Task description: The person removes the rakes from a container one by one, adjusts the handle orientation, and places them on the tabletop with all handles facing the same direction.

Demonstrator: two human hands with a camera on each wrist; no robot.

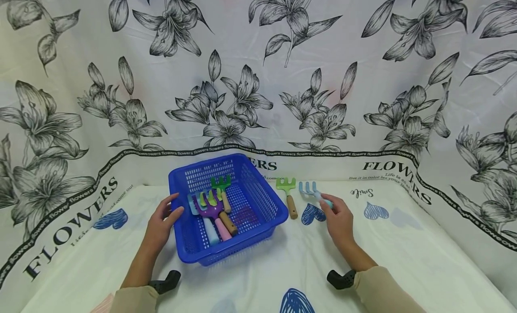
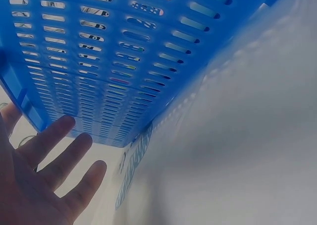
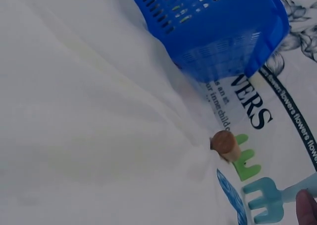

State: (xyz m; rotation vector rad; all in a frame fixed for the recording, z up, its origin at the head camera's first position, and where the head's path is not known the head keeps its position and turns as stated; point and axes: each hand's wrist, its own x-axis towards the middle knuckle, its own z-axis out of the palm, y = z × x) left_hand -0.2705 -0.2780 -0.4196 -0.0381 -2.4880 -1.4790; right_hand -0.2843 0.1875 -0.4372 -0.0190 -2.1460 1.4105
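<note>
Blue rake (image 1: 310, 190) pinched at its handle by the right grip (image 1: 338, 220), tines pointing away, flat on the counter (image 1: 404, 254). Left grip (image 1: 161, 221) spread, fingers straight, resting against the near-left wall of the basket (image 1: 268, 205).

Step, by the look of it: picking up loose rakes, basket steadied. Next move likely calls for lifting the blue rake clear and carrying it leftward over the rim, past the green rake (image 1: 287, 192) lying just left of the right grip.

Basket already holding several rakes (image 1: 216, 209), stacked handles toward the person.

View differences:
- Head: only view with both grips and basket contents.
- Left wrist: fingers (image 2: 54, 136) straight, tips near the slotted basket (image 2: 124, 61) wall; actual contact unclear there.
- Right wrist: green rake (image 3: 237, 158) end-on, wooden butt forward; blue rake (image 3: 267, 197) tines plus one fingertip (image 3: 307, 207); pinch itself out of frame.
</note>
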